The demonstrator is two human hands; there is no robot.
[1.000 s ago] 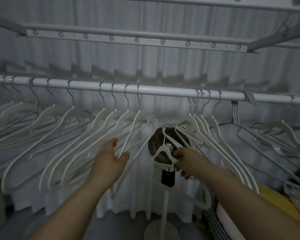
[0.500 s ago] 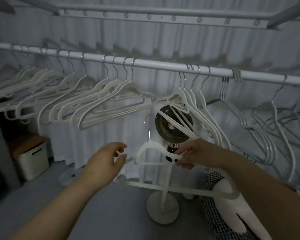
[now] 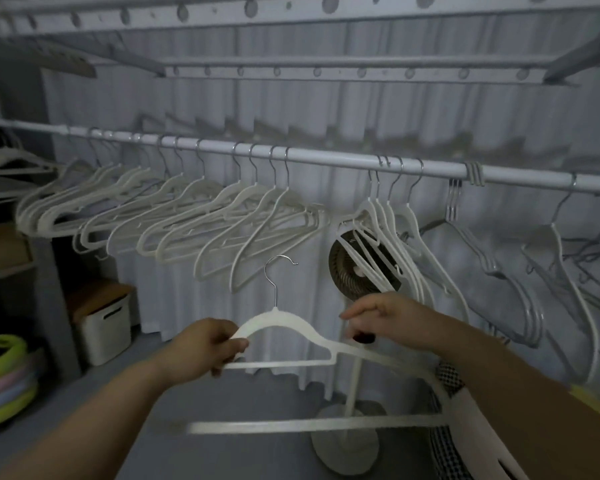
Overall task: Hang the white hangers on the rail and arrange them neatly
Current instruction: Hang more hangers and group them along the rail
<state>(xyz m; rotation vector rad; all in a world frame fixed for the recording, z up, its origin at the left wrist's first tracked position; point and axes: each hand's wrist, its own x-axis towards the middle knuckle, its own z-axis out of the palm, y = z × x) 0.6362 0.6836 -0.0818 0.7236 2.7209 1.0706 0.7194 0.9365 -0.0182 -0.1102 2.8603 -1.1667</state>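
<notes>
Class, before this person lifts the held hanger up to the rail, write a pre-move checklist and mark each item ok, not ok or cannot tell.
1. Firm grip of the left hand on the hanger shoulder: ok.
2. Grip of the right hand on it: cannot tell.
3. The hook points up: ok.
4. The hook is clear of the hung hangers: cannot tell; they overlap in this view.
5. A bare stretch of rail lies between the hung groups: ok.
6. The hook is on the rail: not ok.

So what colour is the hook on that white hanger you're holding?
Silver: a thin metal hook, clearest in head view.
</notes>
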